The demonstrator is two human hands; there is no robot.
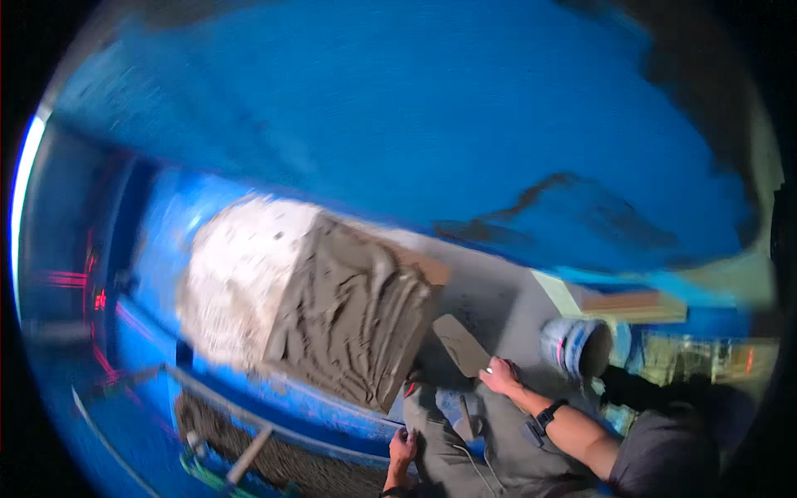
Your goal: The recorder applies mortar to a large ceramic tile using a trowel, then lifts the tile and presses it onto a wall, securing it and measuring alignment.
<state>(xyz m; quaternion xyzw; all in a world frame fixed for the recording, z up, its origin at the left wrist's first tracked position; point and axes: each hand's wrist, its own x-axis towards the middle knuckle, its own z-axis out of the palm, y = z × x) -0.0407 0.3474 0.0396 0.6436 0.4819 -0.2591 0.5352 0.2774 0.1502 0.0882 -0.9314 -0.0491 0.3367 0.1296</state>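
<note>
While grey mortar half-coats the tile (315, 307), ridges comb its right side.
Right hand (498, 375) clamps the trowel (462, 344); left hand (403, 448) grips the tile's lower edge.

Your right hand (499, 375) holds a trowel (462, 344) just right of the mortar-covered tile (353, 311); a bucket (574, 347) stands further right, your left hand (403, 448) below the tile.

Blue wall (465, 108), bucket (574, 347), wooden board (635, 305)
</note>
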